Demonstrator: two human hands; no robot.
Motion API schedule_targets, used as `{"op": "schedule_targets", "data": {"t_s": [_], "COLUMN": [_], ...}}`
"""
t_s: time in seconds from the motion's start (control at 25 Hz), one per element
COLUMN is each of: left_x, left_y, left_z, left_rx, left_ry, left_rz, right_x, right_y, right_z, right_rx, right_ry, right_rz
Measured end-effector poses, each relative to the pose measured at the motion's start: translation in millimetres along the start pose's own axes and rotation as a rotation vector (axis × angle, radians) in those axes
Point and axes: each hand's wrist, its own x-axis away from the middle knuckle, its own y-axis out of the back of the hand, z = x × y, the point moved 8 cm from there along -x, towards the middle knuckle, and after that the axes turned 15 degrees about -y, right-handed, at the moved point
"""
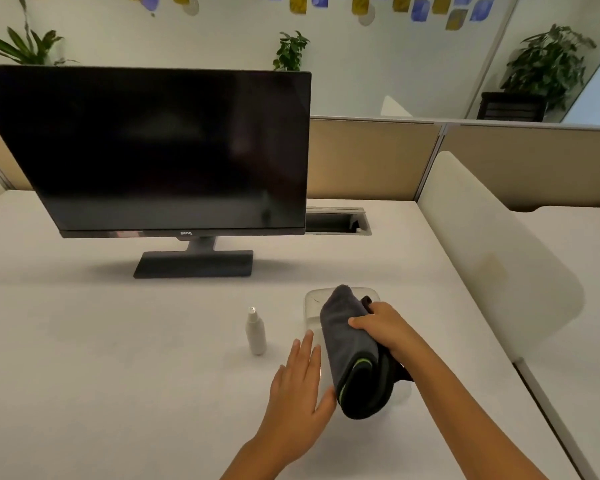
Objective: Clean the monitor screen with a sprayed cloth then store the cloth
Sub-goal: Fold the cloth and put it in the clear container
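Holding a folded dark cloth (355, 355) over a clear container (340, 299) on the white surface (118, 358), the right hand (383, 329) has its grip curled round the cloth's far end — long axis running toward the person. The left hand (300, 386) lies flat, fingers straight, touching the cloth's near left edge; the spray bottle (256, 332) stands just left, the monitor (160, 150) well beyond.

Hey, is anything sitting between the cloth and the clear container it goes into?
Nothing visible blocks it. The right hand grips the folded cloth directly over the clear container, which has no lid on it. The left hand lies flat beside it, and the spray bottle stands off to the left.
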Motion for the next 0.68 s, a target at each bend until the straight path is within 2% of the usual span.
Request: {"op": "schedule_targets", "data": {"t_s": [0.2,0.36,0.56,0.6,0.68], "left_x": [2,1,2,1,1], "left_y": [0,-4,-7,-8,-10], "left_z": [0,0,4,5,6], "left_rx": [0.004,-0.006,-0.017,-0.02,-0.017], "left_ry": [0.025,0.064,0.066,0.066,0.065], "left_rz": [0.046,0.066,0.044,0.037,0.023], "right_x": [-10,-16,-22,-18,1], "right_y": [5,-11,-23,-22,-18], "right_z": [10,4,-10,-9,3], "right_rx": [0.006,0.196,0.065,0.11,0.419], "right_ry": [0.088,0.165,0.075,0.097,0.266], "right_rz": [-0.134,-0.228,-0.069,-0.117,-0.434]}}
